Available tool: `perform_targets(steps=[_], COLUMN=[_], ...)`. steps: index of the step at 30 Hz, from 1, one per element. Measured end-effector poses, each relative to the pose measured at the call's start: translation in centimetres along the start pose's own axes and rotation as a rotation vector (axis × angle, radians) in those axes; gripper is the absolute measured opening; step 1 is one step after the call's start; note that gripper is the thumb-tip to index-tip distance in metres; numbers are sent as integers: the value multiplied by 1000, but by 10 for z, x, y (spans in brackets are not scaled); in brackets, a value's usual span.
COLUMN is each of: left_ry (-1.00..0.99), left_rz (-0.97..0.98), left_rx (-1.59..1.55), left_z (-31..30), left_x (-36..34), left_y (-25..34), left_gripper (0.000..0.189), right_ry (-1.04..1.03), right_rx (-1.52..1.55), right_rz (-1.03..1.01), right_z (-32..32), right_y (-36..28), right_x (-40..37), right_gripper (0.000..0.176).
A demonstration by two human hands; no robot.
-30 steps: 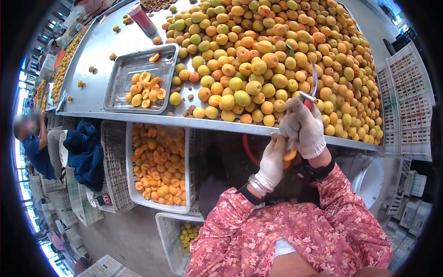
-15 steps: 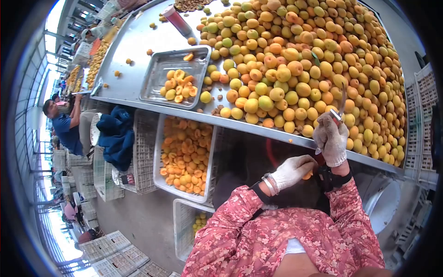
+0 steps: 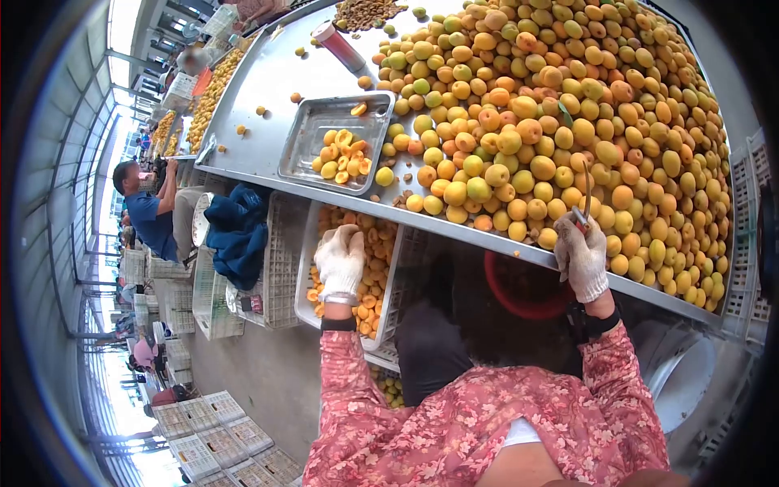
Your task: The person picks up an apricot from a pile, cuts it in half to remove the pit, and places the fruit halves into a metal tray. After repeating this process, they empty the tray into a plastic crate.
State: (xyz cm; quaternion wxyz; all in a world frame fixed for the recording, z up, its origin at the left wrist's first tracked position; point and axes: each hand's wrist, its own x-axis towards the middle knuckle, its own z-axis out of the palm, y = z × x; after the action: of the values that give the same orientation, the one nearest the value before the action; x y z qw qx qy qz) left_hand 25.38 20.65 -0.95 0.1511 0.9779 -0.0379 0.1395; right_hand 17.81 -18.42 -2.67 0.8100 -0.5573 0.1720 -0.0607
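My left hand [image 3: 340, 258], in a white work glove, is above the crate of halved apricots [image 3: 371, 296]. Its fingers are curled and closed, and they hide whatever may be inside. My right hand [image 3: 582, 258], in a soiled white glove, is closed around a small curved knife [image 3: 586, 195], its thin blade pointing up. This hand is at the table's front edge, in front of a large heap of whole apricots [image 3: 519, 142]. On the table a metal tray [image 3: 295, 154] holds several apricot halves [image 3: 341, 156].
A red-topped cylinder [image 3: 339, 47] stands on the metal table [image 3: 243, 114], near a pile of pits [image 3: 365, 12]. Under the table is a red basin [image 3: 519, 304]. Crates and a dark blue cloth [image 3: 237, 235] are at left, with a seated person [image 3: 152, 215] beyond.
My left hand has moved left from beside my right hand to above the crate of apricot halves. My right hand still grips the knife. The view has shifted slightly.
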Motion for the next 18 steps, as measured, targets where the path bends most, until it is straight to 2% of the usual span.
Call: perform_targets(steps=[1,2,4,6,8,10,12,15,16,18], left_ry=[29,28,-165,-261,-560,-701,-783,-774,-788,-701], left_rz=[55,53,82,243,247,262,266,290,255,-129], left_rx=[-164,-162,-187,-3,243,164,147,82,38,-366], left_z=[4,3,0,21,43,55,57,51,46,32], left_x=[9,18,41,64,88,101,109,110,111,106], left_y=[1,13,52,65,75,77,75,76,76,83], left_gripper=[16,16,19,28,40,40,41,40,38,35], right_ry=[5,3,-47,-87,-111,-119,-139,-136,-153,-157], right_rx=[-18,-18,-15,23,11,-56,-39,-46,-4,4], right_rz=[6,9,-1,-35,-71,-23,-56,-148,-141,-141], right_z=[-1,-1,0,0,-3,-4,-7,-9,-9,-11], right_y=[2,2,1,3,8,-2,-3,-2,-4,-3], right_x=[0,0,0,0,2,0,0,7,8,9], right_gripper=[13,13,13,12,11,12,19,22,23,25])
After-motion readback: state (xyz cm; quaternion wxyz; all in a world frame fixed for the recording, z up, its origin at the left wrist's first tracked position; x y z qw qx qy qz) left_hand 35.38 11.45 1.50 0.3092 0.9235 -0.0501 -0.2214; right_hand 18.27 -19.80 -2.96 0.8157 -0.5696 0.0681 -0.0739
